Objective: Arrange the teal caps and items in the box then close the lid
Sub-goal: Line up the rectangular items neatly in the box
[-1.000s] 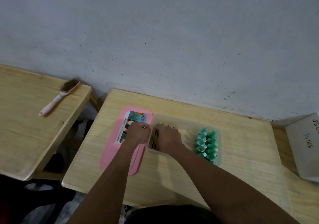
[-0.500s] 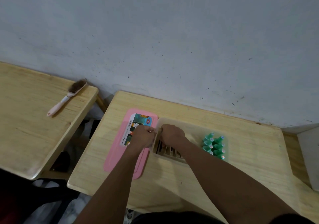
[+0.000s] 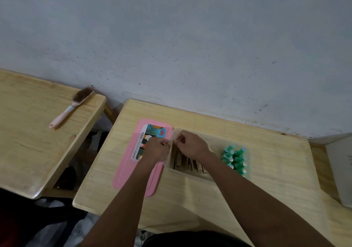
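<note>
1. On the wooden worktop [image 3: 266, 170], against the grey wall: a translucent box [image 3: 190, 174], open at the top.
2. At the right end of the box: teal caps [image 3: 236, 159], standing upright in two close rows.
3. In the left and middle part of the box: flat tan and dark items [image 3: 188, 164], set on edge side by side.
4. Just left of the box, flat on the worktop: the pink lid [image 3: 131, 170], with a printed label at its far end.
5. Left hand [image 3: 156, 148]: over the lid's right edge, fingers curled together at the left wall of the box; what they pinch cannot be told.
6. Right hand [image 3: 192, 144]: inside the box at its far left corner, fingertips drawn together beside those of the left hand; any object between them is too small to tell.
7. On the separate worktop [image 3: 28, 132] to the left: a pink-handled brush [image 3: 72, 106], lying well apart from the box.
</note>
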